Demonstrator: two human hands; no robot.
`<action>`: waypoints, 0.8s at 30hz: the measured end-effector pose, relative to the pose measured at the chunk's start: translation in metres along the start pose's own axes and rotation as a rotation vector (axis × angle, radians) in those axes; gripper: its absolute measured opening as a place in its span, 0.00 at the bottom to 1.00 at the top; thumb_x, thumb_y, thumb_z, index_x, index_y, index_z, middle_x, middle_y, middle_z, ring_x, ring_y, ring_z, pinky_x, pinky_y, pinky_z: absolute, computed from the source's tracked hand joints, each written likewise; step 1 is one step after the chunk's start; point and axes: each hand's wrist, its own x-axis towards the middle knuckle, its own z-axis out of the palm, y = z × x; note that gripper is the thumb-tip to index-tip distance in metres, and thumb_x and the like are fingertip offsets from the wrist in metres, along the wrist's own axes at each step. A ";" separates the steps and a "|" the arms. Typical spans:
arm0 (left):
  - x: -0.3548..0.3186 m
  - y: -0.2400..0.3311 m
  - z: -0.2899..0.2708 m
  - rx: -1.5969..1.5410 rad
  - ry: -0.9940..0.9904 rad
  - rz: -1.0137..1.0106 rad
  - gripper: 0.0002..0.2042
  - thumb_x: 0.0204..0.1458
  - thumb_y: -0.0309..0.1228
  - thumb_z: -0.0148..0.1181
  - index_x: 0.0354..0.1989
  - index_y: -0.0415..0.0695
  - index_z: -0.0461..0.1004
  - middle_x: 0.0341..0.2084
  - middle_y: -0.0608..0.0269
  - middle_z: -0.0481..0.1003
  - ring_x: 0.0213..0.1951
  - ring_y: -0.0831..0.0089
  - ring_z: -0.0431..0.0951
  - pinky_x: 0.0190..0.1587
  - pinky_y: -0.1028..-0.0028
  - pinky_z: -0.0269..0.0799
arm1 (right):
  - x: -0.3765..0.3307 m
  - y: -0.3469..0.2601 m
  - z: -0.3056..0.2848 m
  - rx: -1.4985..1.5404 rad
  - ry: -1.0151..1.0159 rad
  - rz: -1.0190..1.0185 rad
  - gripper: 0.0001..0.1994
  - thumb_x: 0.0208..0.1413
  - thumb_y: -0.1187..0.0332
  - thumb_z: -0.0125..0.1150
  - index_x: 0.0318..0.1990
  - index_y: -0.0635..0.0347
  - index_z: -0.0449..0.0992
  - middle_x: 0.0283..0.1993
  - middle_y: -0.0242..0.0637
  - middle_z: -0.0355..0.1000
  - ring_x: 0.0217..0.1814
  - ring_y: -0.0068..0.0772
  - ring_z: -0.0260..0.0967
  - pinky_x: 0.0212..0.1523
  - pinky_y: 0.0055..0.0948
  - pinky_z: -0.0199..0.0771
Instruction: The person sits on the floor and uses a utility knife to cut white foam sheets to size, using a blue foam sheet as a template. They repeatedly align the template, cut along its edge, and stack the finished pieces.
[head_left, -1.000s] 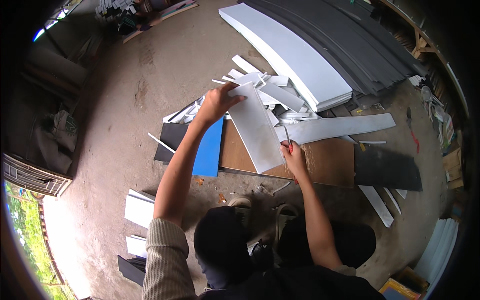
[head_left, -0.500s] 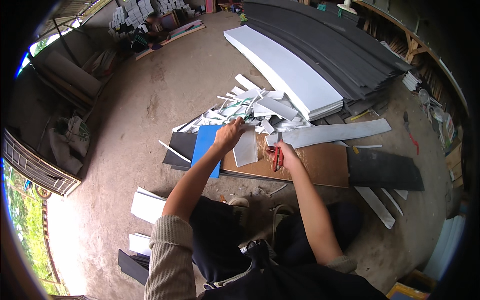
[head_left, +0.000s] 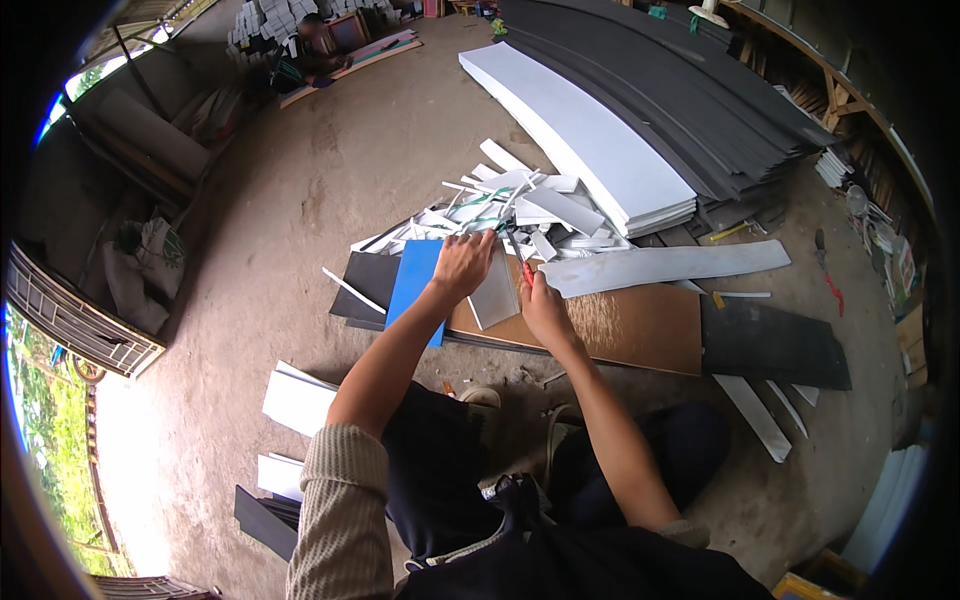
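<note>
My right hand is closed round the red handle of a knife, its dark blade pointing up and away from me. The blade lies by the right edge of a pale grey rectangular sheet piece on a brown board. My left hand bends over the piece's upper left part and holds it down, its fingertips at the far edge. Beside that piece, partly under my left wrist, lies a blue sheet. A long white strip extends rightward from near my right hand.
White offcuts are heaped just beyond the board. Stacked white sheets and dark grey sheets lie farther back. Black sheets flank the board. Another red-handled tool is on the floor at right. A person crouches far left.
My right hand has moved up and left, and the knife now points away along the piece's edge. My left hand stays on the piece, fingers slightly shifted.
</note>
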 end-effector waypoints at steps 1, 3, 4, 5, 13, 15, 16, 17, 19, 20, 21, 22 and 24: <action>-0.002 -0.002 0.002 0.003 0.011 0.014 0.14 0.51 0.33 0.45 0.46 0.43 0.63 0.32 0.57 0.72 0.34 0.61 0.74 0.38 0.64 0.65 | 0.000 -0.006 -0.002 -0.025 -0.035 0.016 0.12 0.55 0.66 0.42 0.36 0.69 0.60 0.21 0.57 0.68 0.26 0.57 0.68 0.25 0.46 0.69; 0.001 0.002 -0.001 -0.001 0.043 0.048 0.13 0.51 0.32 0.45 0.45 0.43 0.63 0.31 0.56 0.72 0.33 0.59 0.74 0.36 0.63 0.67 | -0.001 -0.019 -0.008 -0.120 -0.071 0.045 0.12 0.55 0.65 0.43 0.35 0.68 0.61 0.20 0.54 0.68 0.24 0.54 0.69 0.23 0.44 0.69; 0.002 0.005 -0.003 -0.061 -0.024 -0.005 0.12 0.51 0.31 0.44 0.44 0.42 0.62 0.31 0.55 0.72 0.32 0.58 0.74 0.35 0.63 0.67 | -0.001 -0.022 -0.009 -0.166 -0.089 0.058 0.12 0.55 0.65 0.43 0.35 0.68 0.61 0.19 0.53 0.68 0.24 0.53 0.69 0.22 0.43 0.69; 0.005 0.010 -0.006 -0.126 -0.087 -0.053 0.12 0.51 0.31 0.44 0.44 0.42 0.62 0.31 0.54 0.72 0.32 0.57 0.74 0.33 0.62 0.68 | 0.000 -0.019 -0.008 -0.155 -0.071 0.050 0.13 0.55 0.64 0.42 0.37 0.68 0.60 0.19 0.54 0.68 0.23 0.55 0.69 0.21 0.45 0.68; 0.004 0.004 -0.005 -0.222 -0.116 -0.075 0.12 0.50 0.27 0.41 0.43 0.40 0.61 0.31 0.50 0.71 0.31 0.52 0.74 0.30 0.61 0.70 | 0.000 -0.027 -0.003 -0.424 0.078 -0.105 0.12 0.54 0.63 0.45 0.34 0.65 0.63 0.14 0.45 0.68 0.16 0.42 0.70 0.16 0.36 0.69; 0.004 0.004 -0.005 -0.228 -0.115 -0.084 0.12 0.50 0.27 0.41 0.43 0.40 0.61 0.30 0.50 0.72 0.31 0.52 0.74 0.31 0.61 0.70 | -0.001 -0.029 -0.002 -0.436 0.066 -0.093 0.11 0.53 0.64 0.45 0.34 0.65 0.63 0.14 0.45 0.68 0.16 0.42 0.70 0.16 0.36 0.70; 0.003 0.004 -0.006 -0.217 -0.121 -0.105 0.12 0.51 0.29 0.41 0.43 0.41 0.62 0.32 0.52 0.72 0.32 0.55 0.74 0.32 0.62 0.70 | -0.001 -0.030 -0.002 -0.442 0.060 -0.087 0.11 0.53 0.64 0.46 0.34 0.65 0.63 0.13 0.44 0.68 0.16 0.42 0.70 0.16 0.36 0.70; 0.003 0.005 -0.006 -0.208 -0.126 -0.124 0.12 0.53 0.30 0.40 0.44 0.42 0.63 0.33 0.55 0.72 0.33 0.57 0.74 0.33 0.62 0.69 | -0.001 -0.030 -0.002 -0.441 0.048 -0.078 0.11 0.53 0.64 0.46 0.34 0.65 0.63 0.13 0.44 0.68 0.16 0.43 0.70 0.16 0.36 0.70; 0.003 0.005 -0.006 -0.211 -0.144 -0.142 0.12 0.54 0.32 0.39 0.44 0.43 0.63 0.34 0.57 0.71 0.34 0.60 0.74 0.34 0.63 0.68 | -0.001 -0.031 -0.001 -0.439 0.024 -0.059 0.11 0.53 0.64 0.46 0.34 0.65 0.62 0.13 0.44 0.68 0.16 0.43 0.70 0.16 0.36 0.70; 0.003 0.005 -0.007 -0.222 -0.156 -0.141 0.12 0.54 0.32 0.39 0.44 0.43 0.63 0.34 0.57 0.71 0.34 0.60 0.74 0.34 0.62 0.68 | -0.001 -0.032 -0.001 -0.440 0.039 -0.071 0.11 0.53 0.64 0.46 0.34 0.65 0.62 0.13 0.44 0.68 0.16 0.43 0.70 0.16 0.36 0.70; 0.003 0.004 -0.008 -0.233 -0.168 -0.141 0.13 0.54 0.33 0.39 0.45 0.43 0.63 0.34 0.57 0.72 0.35 0.60 0.74 0.34 0.62 0.68 | -0.001 -0.033 -0.001 -0.441 0.055 -0.083 0.11 0.52 0.64 0.47 0.34 0.64 0.62 0.13 0.44 0.68 0.16 0.43 0.70 0.16 0.36 0.70; 0.004 0.003 -0.007 -0.234 -0.169 -0.143 0.13 0.55 0.33 0.38 0.45 0.43 0.63 0.34 0.57 0.71 0.35 0.60 0.74 0.34 0.62 0.68 | 0.000 -0.034 -0.001 -0.442 0.071 -0.095 0.11 0.52 0.64 0.47 0.34 0.64 0.62 0.13 0.44 0.68 0.16 0.42 0.70 0.16 0.36 0.69; 0.004 0.001 -0.006 -0.237 -0.169 -0.147 0.13 0.55 0.33 0.38 0.45 0.43 0.63 0.35 0.57 0.71 0.36 0.60 0.74 0.35 0.61 0.67 | 0.002 -0.033 0.002 -0.446 0.085 -0.102 0.10 0.52 0.64 0.47 0.33 0.63 0.62 0.13 0.44 0.68 0.16 0.42 0.70 0.16 0.36 0.69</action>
